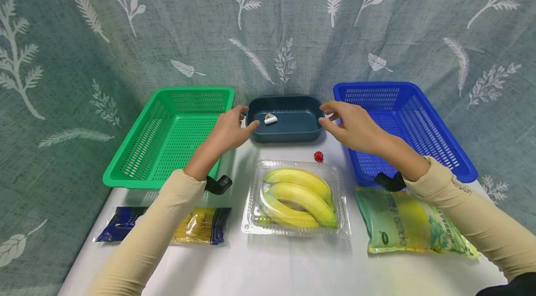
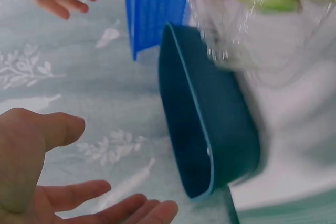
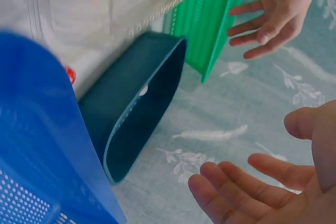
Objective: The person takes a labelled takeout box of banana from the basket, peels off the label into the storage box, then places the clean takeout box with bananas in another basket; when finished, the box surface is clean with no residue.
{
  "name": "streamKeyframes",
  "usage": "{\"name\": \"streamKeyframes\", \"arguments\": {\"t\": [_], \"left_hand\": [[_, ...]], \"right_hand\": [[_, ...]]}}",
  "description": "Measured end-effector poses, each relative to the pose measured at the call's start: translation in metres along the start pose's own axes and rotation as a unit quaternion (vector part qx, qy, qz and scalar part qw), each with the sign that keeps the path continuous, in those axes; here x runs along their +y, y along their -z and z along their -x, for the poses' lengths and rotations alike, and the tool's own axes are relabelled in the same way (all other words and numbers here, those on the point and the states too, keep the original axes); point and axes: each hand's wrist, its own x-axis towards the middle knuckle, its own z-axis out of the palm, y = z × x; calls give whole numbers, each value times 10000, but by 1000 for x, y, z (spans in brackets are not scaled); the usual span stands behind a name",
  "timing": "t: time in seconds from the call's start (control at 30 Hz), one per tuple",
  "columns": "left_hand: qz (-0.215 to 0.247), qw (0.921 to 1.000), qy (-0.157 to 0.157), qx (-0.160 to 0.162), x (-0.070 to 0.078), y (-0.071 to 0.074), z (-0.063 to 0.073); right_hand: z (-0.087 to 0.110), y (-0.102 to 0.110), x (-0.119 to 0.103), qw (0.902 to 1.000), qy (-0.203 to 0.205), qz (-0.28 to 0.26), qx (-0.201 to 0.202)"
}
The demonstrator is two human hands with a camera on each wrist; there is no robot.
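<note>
On my head feed, the left sleeve (image 1: 161,226) hides the middle of the pasta packet (image 1: 198,226), and the right sleeve (image 1: 460,212) covers part of the green-yellow bag (image 1: 402,224). Both wrist feeds cut off the clear banana package (image 1: 295,198), and I can't make out what the small white piece (image 1: 271,119) is. It lies inside the dark teal box (image 1: 286,137), which stands on the table behind the bananas. My left hand (image 1: 232,129) and right hand (image 1: 351,124) flank the box's two ends, thumbs spread wide from loosely bent fingers, both holding nothing; the wrist feeds show gaps between the fingertips and the box walls.
</note>
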Motion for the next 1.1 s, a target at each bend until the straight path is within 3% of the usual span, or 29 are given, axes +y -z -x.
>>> {"name": "streamKeyframes", "arguments": {"t": [0.37,0.63,0.8,1.1], "left_hand": [[524,9978,-374,134,-1,-7,40],[991,9940,-410,203,-4,-12,73],[1264,9906,-391,339,-3,-20,96],[1420,9867,-560,563,-4,-38,121]], "right_hand": [[40,-4,-10,9980,-289,-566,32],[69,-10,-17,9950,-556,-827,-23],[87,-17,-24,9940,-612,-899,88],[117,-32,-33,9902,-797,-1108,281]]}}
